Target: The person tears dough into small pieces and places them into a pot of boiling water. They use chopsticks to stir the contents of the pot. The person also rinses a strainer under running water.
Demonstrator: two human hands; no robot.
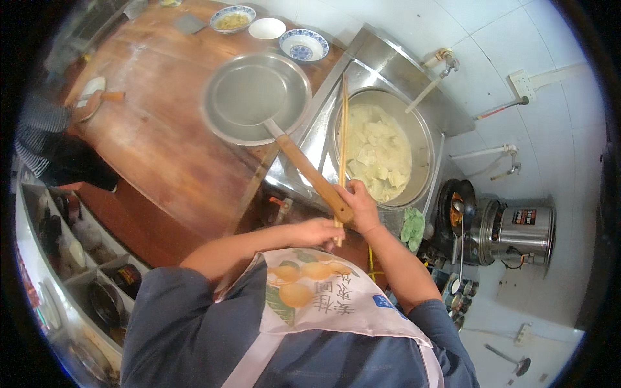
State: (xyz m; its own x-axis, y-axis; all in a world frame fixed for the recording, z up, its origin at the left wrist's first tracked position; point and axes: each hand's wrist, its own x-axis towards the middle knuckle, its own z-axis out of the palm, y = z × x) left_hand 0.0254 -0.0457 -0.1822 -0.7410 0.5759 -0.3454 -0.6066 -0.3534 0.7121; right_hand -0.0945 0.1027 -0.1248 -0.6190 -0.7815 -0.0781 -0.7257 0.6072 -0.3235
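Observation:
My right hand [361, 206] grips the end of the wooden handle of a wide, shallow metal pan [254, 94]; a pair of long wooden chopsticks [344, 126] passes by the same hand. The pan is held over the near edge of the wooden worktop, left of the stove, and its inside looks bare. Close to my apron, my left hand [320, 234] has its fingers around the lower ends of the chopsticks. Their long ends point away over the left rim of a big metal pot [429, 165], where pale, flat pieces of food [381, 150] lie in cloudy liquid.
Bowls [304, 45] stand at the worktop's [160, 126] far edge. At far left is another person [53, 131], with a hand by a wooden-handled tool. Right of the pot are a green cloth [413, 228], a dark wok [444, 208] and a steel drum [526, 233]; a tap [449, 63] reaches over the pot.

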